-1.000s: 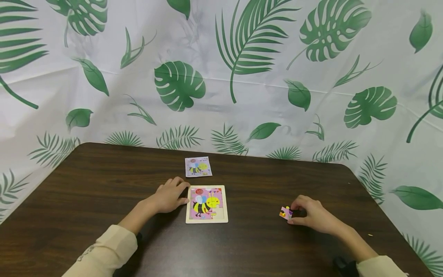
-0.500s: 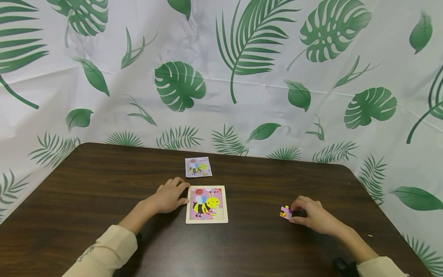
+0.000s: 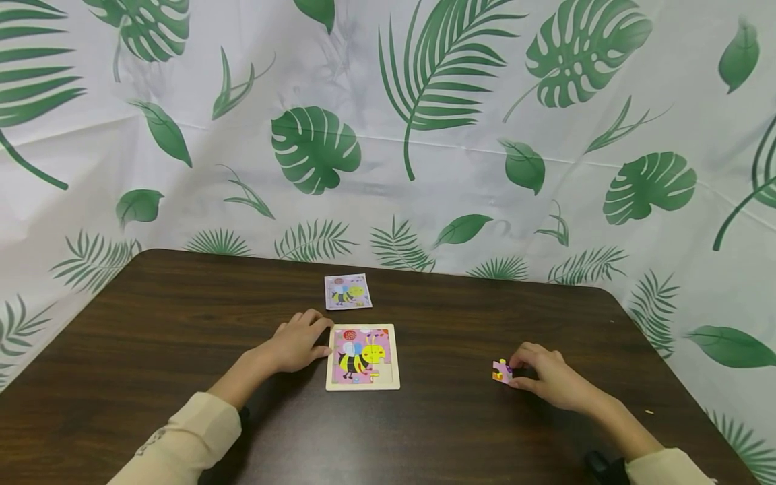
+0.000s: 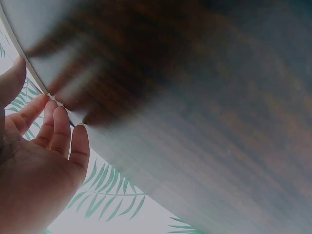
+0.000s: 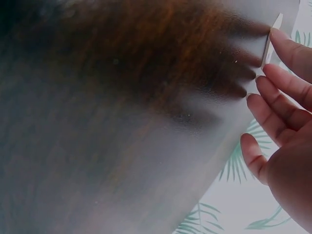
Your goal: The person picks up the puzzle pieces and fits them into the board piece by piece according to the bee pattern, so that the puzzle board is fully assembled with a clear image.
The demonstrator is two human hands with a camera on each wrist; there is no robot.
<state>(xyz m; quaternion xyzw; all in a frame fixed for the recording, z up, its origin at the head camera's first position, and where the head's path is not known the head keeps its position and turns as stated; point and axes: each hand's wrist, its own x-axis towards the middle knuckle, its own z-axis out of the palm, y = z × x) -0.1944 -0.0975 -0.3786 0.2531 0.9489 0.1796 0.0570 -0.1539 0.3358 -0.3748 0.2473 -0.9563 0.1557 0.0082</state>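
Note:
A wooden jigsaw tray (image 3: 396, 364) with a bee picture lies flat on the table, a bare gap at the picture's lower right. My left hand (image 3: 298, 342) rests at its left side, thumb and fingertips touching the edge near the upper left corner. In the left wrist view that hand's fingers (image 4: 61, 131) are loosely bent on the tabletop. Well to the right, my right hand (image 3: 543, 377) pinches a pink puzzle piece (image 3: 500, 372) between thumb and index finger, low at the tabletop. The right wrist view shows the piece (image 5: 267, 51) only edge-on.
Behind the tray lies a small printed bee card (image 3: 348, 292). The dark wooden table (image 3: 436, 431) ends at a white leaf-print backdrop (image 3: 388, 168). A tiny yellowish scrap (image 3: 649, 411) lies right of my right forearm.
The puzzle piece has turned slightly and shifted a little to the right in my right hand's fingers. My left hand and the tray have stayed in place.

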